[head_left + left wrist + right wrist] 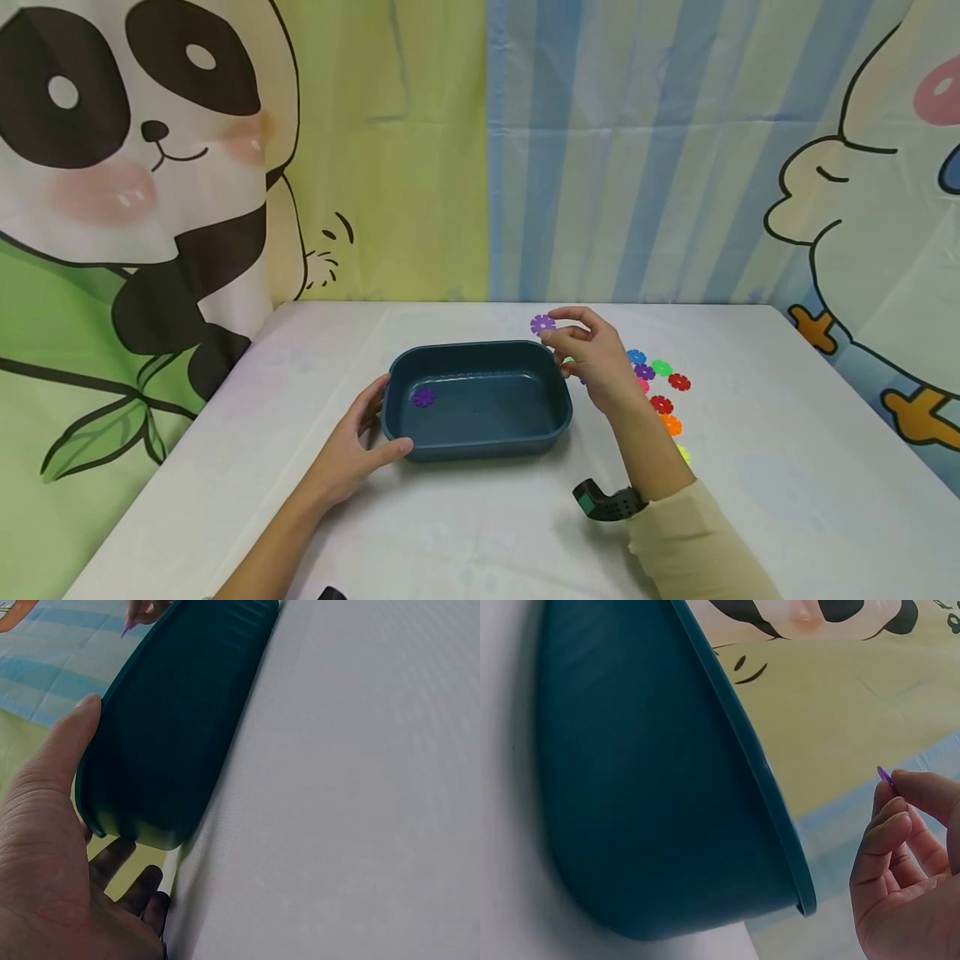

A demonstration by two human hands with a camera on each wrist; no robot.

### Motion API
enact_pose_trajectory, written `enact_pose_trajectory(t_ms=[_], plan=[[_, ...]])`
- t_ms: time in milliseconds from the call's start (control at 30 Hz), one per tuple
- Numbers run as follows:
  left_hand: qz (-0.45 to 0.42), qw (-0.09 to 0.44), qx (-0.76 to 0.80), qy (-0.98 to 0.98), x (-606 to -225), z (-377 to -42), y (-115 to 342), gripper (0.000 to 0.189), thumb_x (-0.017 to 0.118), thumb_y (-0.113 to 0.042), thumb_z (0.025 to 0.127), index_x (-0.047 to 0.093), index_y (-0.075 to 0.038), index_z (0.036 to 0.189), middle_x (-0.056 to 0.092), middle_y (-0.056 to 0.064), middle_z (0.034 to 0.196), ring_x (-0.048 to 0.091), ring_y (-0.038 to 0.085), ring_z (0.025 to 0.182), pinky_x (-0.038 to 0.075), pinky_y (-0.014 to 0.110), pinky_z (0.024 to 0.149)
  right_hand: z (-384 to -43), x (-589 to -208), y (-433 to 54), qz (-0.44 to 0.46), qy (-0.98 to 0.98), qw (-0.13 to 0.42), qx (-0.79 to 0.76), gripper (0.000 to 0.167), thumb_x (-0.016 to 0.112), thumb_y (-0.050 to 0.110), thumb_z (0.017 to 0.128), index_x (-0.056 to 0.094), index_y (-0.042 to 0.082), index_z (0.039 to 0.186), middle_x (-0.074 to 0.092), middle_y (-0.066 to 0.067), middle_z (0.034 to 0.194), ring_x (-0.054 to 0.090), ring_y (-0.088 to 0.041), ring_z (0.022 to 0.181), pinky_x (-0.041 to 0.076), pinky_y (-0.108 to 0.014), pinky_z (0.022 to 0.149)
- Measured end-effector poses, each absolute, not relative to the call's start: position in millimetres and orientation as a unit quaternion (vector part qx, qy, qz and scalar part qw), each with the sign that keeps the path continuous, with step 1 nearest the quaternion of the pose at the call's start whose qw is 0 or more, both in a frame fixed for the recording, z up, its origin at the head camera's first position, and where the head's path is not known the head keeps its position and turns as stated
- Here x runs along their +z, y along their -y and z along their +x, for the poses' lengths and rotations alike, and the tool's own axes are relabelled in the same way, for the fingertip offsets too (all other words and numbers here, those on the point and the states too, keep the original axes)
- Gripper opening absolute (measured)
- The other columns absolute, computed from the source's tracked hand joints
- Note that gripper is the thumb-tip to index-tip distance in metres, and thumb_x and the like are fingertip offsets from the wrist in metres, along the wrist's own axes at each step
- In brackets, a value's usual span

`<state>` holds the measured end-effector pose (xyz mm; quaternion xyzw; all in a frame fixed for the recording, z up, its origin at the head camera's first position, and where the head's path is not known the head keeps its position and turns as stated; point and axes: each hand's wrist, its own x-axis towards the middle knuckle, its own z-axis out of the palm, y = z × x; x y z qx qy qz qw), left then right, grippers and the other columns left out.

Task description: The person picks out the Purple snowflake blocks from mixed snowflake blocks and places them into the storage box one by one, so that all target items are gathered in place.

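Note:
A dark teal rectangular plastic basin [487,421] stands on the white-covered table. My left hand [351,457] holds its left end, thumb at the front corner of the rim and fingers along the end wall; the left wrist view shows the thumb [79,727] on the rim. One purple snowflake disc [423,397] lies inside, toward the left. Just beyond the basin's far right corner, my right hand [596,367] pinches another purple snowflake disc [542,324] between thumb and fingertips. From the right wrist, this disc [884,774] appears edge-on, above the rim's height.
Several loose snowflake discs lie right of the basin, partly behind the right forearm: blue [636,356], green [662,367], red [679,382], orange [672,425] and others. A black wrist strap [611,502] is on the right wrist. Cartoon-printed curtains [420,167] border the table's far edge.

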<state>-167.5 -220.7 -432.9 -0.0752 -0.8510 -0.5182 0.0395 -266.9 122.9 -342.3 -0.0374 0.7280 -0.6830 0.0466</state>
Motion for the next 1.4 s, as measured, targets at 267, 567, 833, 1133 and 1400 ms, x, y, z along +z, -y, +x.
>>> enact_pose_trajectory(t_ms=[267,567,833,1133,1400], plan=[[-0.082,0.045,-0.520,0.849,-433,-167,222,0.092,0.080,-0.030,0.089,0.026,-0.028,0.164,0.040,0.010,0.164,0.037,0.034,0.151,0.030,0.062,0.123,-266,-344,-110,-0.041,-0.724,0.055,-0.686,0.044,0.075,0.024,0.096,0.059,0.016,0.137,0.068,0.002,0.089,0.055,-0.014,0.069,0.056,-0.021,0.063],[-0.081,0.045,-0.522,0.848,-432,-167,221,0.092,0.080,-0.029,0.089,0.026,-0.027,0.164,0.041,0.010,0.163,0.037,0.034,0.151,0.029,0.062,0.123,-267,-346,-98,-0.044,-0.721,0.063,-0.688,0.043,0.076,0.022,0.095,0.061,0.017,0.135,0.068,0.000,0.090,0.056,-0.015,0.069,0.055,-0.021,0.061],[-0.080,0.044,-0.523,0.848,-432,-167,220,0.093,0.080,-0.030,0.089,0.026,-0.026,0.164,0.040,0.010,0.164,0.037,0.035,0.151,0.030,0.062,0.123,-268,-351,-86,-0.059,-0.718,0.068,-0.690,0.041,0.077,0.021,0.094,0.063,0.017,0.132,0.069,-0.002,0.089,0.056,-0.016,0.067,0.054,-0.022,0.058],[-0.078,0.043,-0.518,0.851,-432,-168,221,0.093,0.080,-0.031,0.089,0.026,-0.028,0.164,0.042,0.010,0.163,0.038,0.034,0.150,0.030,0.062,0.122,-270,-358,-75,-0.072,-0.713,0.076,-0.693,0.037,0.076,0.018,0.094,0.064,0.016,0.128,0.068,-0.001,0.086,0.054,-0.015,0.066,0.052,-0.022,0.055],[-0.079,0.044,-0.520,0.849,-432,-168,220,0.093,0.080,-0.030,0.089,0.026,-0.028,0.164,0.041,0.010,0.163,0.037,0.034,0.151,0.030,0.062,0.122,-273,-362,-65,-0.093,-0.704,0.109,-0.695,0.037,0.076,0.016,0.094,0.064,0.014,0.128,0.068,-0.001,0.083,0.054,-0.016,0.066,0.050,-0.025,0.055]])
